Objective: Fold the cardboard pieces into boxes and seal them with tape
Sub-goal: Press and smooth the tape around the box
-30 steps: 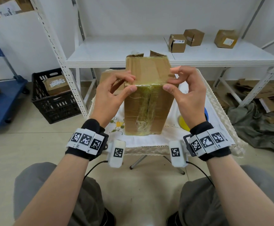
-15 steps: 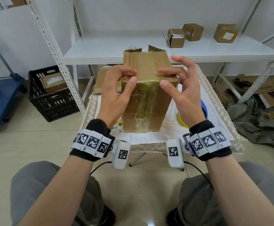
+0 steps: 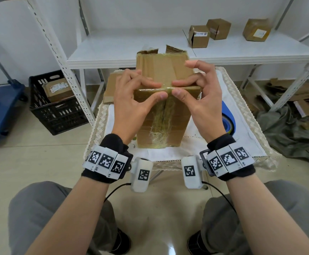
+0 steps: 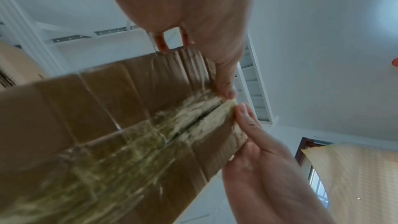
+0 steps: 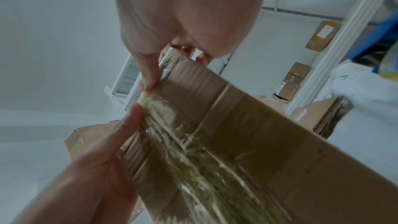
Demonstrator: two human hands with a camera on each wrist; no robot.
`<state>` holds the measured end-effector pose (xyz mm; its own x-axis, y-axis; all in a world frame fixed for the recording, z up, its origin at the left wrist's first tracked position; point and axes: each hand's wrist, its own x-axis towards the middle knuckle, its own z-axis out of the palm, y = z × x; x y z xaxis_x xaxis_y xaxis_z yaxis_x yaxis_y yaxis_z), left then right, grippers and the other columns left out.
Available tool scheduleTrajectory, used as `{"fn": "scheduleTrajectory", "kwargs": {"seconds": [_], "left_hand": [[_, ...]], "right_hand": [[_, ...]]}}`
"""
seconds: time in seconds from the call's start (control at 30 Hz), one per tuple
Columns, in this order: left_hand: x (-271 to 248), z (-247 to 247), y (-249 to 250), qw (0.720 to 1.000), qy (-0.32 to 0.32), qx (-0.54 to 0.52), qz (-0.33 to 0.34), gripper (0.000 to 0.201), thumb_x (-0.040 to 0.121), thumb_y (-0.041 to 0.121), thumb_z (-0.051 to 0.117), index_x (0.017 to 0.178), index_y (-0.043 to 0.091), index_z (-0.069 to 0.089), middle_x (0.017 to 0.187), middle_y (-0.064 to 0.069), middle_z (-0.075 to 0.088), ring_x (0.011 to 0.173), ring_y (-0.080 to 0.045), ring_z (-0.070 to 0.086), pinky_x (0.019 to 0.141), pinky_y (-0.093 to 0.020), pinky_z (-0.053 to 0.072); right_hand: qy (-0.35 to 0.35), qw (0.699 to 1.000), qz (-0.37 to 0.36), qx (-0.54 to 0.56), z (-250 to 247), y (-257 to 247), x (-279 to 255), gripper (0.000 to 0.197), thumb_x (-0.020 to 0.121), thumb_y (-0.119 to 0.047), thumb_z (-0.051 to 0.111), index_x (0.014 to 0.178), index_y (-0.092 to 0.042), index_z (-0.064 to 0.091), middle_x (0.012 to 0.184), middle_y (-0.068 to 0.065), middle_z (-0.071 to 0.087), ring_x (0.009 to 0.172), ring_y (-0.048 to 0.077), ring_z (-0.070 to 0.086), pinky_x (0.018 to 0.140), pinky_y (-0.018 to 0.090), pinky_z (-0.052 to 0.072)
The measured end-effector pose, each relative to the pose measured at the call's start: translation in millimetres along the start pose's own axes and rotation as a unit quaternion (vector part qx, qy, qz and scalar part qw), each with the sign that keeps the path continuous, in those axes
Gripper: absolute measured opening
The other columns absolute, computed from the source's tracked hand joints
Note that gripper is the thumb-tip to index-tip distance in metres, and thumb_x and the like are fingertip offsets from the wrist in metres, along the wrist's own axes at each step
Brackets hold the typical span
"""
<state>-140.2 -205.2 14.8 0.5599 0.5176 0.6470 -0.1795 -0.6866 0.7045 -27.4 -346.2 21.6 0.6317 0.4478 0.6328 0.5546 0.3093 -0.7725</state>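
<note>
A tall brown cardboard box (image 3: 162, 122) stands upright on the small cloth-covered table (image 3: 245, 129). Glossy tape runs over its near top edge and down a frayed centre seam. My left hand (image 3: 158, 90) pinches the near top edge just left of the seam, thumb on the front face and fingers on top. My right hand (image 3: 176, 88) pinches the same edge just right of the seam, its other fingers lifted. The two thumbs almost meet. In the left wrist view the left hand (image 4: 200, 67) grips the box (image 4: 107, 125). In the right wrist view the right hand (image 5: 168, 65) grips the box (image 5: 237, 134).
A blue and yellow tape dispenser (image 3: 228, 118) lies on the table right of the box. Flat cardboard (image 3: 111, 89) leans behind it on the left. Three small boxes (image 3: 198, 36) sit on the white shelf. A black crate (image 3: 57, 107) and floor scraps (image 3: 297, 92) flank the table.
Both hands have slid inward along the box's near top edge, from its outer corners to the centre seam. The box has stayed upright on the table.
</note>
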Motion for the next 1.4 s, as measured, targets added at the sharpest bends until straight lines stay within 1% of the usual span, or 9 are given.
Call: {"fn": "scheduleTrajectory", "kwargs": {"seconds": [0.1,0.27,0.37,0.43,0.53,0.77,0.97,1.2,1.4], "left_hand": [[-1.7,-11.3,-3.1,0.997,-0.012,-0.076,-0.017,0.025,0.089,0.023,0.077,0.107,0.018,0.061,0.117,0.003,0.067,0.133,-0.012,0.052,0.11,-0.037,0.043],[-3.4,-19.3,-6.8,0.985,-0.031,-0.166,-0.019,0.009,0.099,0.003,0.06,0.106,0.004,0.054,0.128,-0.023,0.062,0.131,-0.025,0.056,0.107,-0.029,0.045],[-4.7,-18.9,-8.2,0.977,-0.026,-0.204,-0.059,0.008,0.1,0.006,0.058,0.095,0.01,0.054,0.141,-0.018,0.056,0.133,-0.024,0.055,0.105,-0.029,0.046],[-4.3,-17.6,-8.9,0.963,-0.021,-0.25,-0.094,0.01,0.098,0.014,0.061,0.09,0.017,0.055,0.149,-0.009,0.05,0.139,-0.02,0.048,0.115,-0.043,0.04],[-3.8,-13.7,-9.1,0.944,-0.022,-0.304,-0.125,0.01,0.096,0.013,0.058,0.088,0.017,0.053,0.153,-0.006,0.047,0.144,-0.018,0.042,0.12,-0.056,0.03],[2.0,-2.0,-2.9,0.918,0.026,-0.359,-0.164,0.02,0.082,0.0,0.044,0.095,0.014,0.042,0.147,-0.01,0.055,0.139,-0.018,0.048,0.119,-0.052,0.034],[3.6,-1.1,2.3,0.934,0.018,-0.321,-0.158,0.018,0.082,0.0,0.044,0.092,0.015,0.045,0.131,-0.012,0.065,0.125,-0.018,0.06,0.116,-0.057,0.035],[-4.1,-15.4,-5.6,0.965,-0.047,-0.241,-0.094,0.007,0.099,0.008,0.057,0.106,0.007,0.056,0.142,-0.013,0.057,0.135,-0.019,0.052,0.116,-0.048,0.039],[-7.4,-26.0,-4.1,0.983,-0.073,-0.158,-0.064,0.015,0.09,0.011,0.072,0.1,0.014,0.062,0.143,-0.006,0.057,0.138,-0.016,0.05,0.109,-0.043,0.048]], "right_hand": [[0.006,0.998,0.012,0.054,-9.3,3.3,-1.4,0.057,0.091,0.008,0.064,0.141,-0.002,0.037,0.111,0.019,0.065,0.107,0.027,0.065,0.098,0.041,0.051],[0.041,0.99,0.026,0.134,-12.4,11.1,-0.9,0.061,0.093,0.015,0.054,0.147,0.003,0.028,0.098,0.013,0.062,0.103,0.032,0.063,0.105,0.047,0.048],[0.066,0.977,0.054,0.196,-8.0,13.2,1.5,0.057,0.092,0.014,0.05,0.143,-0.002,0.032,0.091,0.007,0.062,0.101,0.027,0.063,0.106,0.045,0.046],[0.069,0.968,0.078,0.229,-4.3,12.4,5.2,0.055,0.088,0.012,0.049,0.138,-0.007,0.035,0.088,0.004,0.062,0.108,0.027,0.062,0.107,0.041,0.043],[0.069,0.957,0.103,0.263,0.7,13.6,7.8,0.053,0.085,0.01,0.049,0.133,-0.012,0.038,0.087,0.001,0.062,0.122,0.026,0.058,0.118,0.052,0.033],[0.071,0.949,0.116,0.285,3.8,11.5,12.8,0.062,0.078,0.018,0.04,0.133,-0.01,0.035,0.1,0.007,0.063,0.121,0.026,0.056,0.113,0.045,0.038],[0.071,0.964,0.095,0.236,5.9,11.0,10.4,0.056,0.083,0.015,0.041,0.133,-0.009,0.034,0.098,0.007,0.063,0.126,0.025,0.057,0.117,0.048,0.036],[0.045,0.989,0.059,0.13,9.8,11.0,4.9,0.044,0.091,0.009,0.053,0.13,-0.004,0.038,0.102,0.013,0.055,0.116,0.021,0.056,0.105,0.033,0.044],[0.058,0.989,0.057,0.124,14.0,9.8,3.8,0.062,0.091,0.005,0.058,0.144,-0.007,0.028,0.118,0.019,0.056,0.122,0.024,0.055,0.112,0.049,0.042]]}}
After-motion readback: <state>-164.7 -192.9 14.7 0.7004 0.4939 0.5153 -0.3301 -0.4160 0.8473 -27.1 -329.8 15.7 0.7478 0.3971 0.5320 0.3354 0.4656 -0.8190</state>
